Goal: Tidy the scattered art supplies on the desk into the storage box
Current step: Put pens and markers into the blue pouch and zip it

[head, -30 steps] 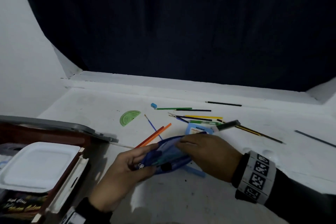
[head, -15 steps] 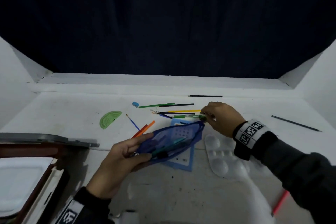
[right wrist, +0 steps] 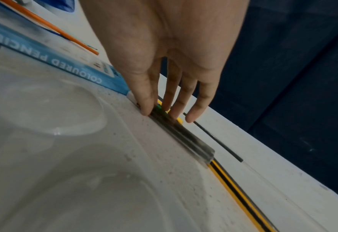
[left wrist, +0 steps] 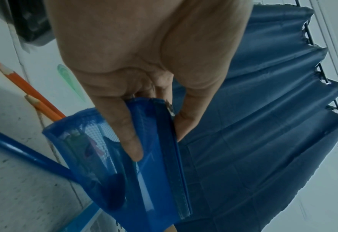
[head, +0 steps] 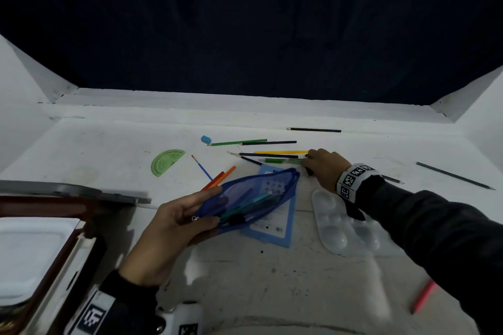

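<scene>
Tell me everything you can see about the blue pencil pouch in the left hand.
The blue pencil pouch is a soft, see-through mesh case with a darker blue zipper band along its top edge and a small metal pull at the near end. It is held above the desk, mouth gaping open, long axis slanting away to the right. The left hand pinches its near end, thumb on one side, fingers on the other. Pens show through the mesh.
</scene>
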`<state>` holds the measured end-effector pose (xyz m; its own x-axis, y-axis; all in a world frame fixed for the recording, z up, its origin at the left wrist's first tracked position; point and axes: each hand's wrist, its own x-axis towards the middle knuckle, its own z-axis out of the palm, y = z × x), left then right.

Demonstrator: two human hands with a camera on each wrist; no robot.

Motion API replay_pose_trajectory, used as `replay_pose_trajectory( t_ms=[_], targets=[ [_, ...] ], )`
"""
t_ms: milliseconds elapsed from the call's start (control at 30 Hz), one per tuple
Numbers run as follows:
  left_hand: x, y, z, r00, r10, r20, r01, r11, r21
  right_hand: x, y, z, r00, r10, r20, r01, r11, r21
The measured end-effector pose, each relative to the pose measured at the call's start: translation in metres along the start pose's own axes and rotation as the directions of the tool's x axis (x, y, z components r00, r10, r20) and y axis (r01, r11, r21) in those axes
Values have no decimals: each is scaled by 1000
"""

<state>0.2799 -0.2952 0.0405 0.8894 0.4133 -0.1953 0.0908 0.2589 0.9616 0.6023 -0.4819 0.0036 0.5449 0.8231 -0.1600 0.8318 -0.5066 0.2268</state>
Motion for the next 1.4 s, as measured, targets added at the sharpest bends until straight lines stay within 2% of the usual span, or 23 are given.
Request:
replay_pose_trajectory(
  t_ms=[100,167,233,333,433,500,533,600,700,767,867,933,1033,1100,1133,1200,1267,1400],
  targets=[
    [-1,-1,-1,1000,-2,-16,2,1000,2,-4,-6,-11,997,17,-82,-11,998,64],
    [0,-2,-1,1000,-4,-29,4,1000,5,-10,-13,-28,974,21,-226,28,977,209],
    [1,-3,-1,999,-4,-41,4,1000,9,-18,-23,-47,906,-8,-422,158,933,323],
    [1,-4,1,999,-10,-42,11,1000,22,-32,-48,-79,810,-56,-584,359,834,419],
    [1,-4,4,999,-26,-28,27,999,25,-54,-82,-105,729,-156,-667,544,723,425],
    [0,-2,7,999,-29,-14,30,999,37,-65,-104,-110,682,-285,-673,633,691,348],
    [-1,-2,8,1000,-25,-5,25,998,49,-67,-113,-109,675,-350,-649,656,688,311],
    [-3,1,9,1000,-10,10,9,997,72,-63,-124,-102,684,-436,-585,666,700,258],
    [-5,3,9,1000,-18,3,18,999,30,-54,-124,-90,707,-469,-528,653,720,234],
    [-6,3,6,1000,-26,-12,26,1000,3,-50,-119,-86,712,-392,-582,632,719,289],
    [-8,1,1,999,-36,-32,36,999,-14,-40,-102,-87,697,-176,-695,558,742,372],
    [-8,0,-2,998,-34,-56,33,999,-24,-27,-84,-83,740,-37,-671,442,780,444],
    [-11,-1,-6,996,-27,-83,23,999,-46,0,-51,-60,869,99,-485,187,842,506],
    [-13,-2,-8,996,-30,-85,25,998,-64,11,-35,-42,951,112,-288,34,888,458],
    [-14,-2,-9,996,-33,-87,27,997,-71,16,-29,-34,976,94,-198,-3,909,417],
    [-15,-2,-11,995,-35,-89,29,997,-70,22,-24,-23,997,45,-66,-20,943,332],
    [-16,-2,-12,995,-32,-99,26,998,-64,26,-23,-19,1000,17,1,-17,966,260],
    [-19,0,-12,991,-20,-130,12,998,-63,32,-24,-16,1000,31,6,-31,991,128]
  ],
)
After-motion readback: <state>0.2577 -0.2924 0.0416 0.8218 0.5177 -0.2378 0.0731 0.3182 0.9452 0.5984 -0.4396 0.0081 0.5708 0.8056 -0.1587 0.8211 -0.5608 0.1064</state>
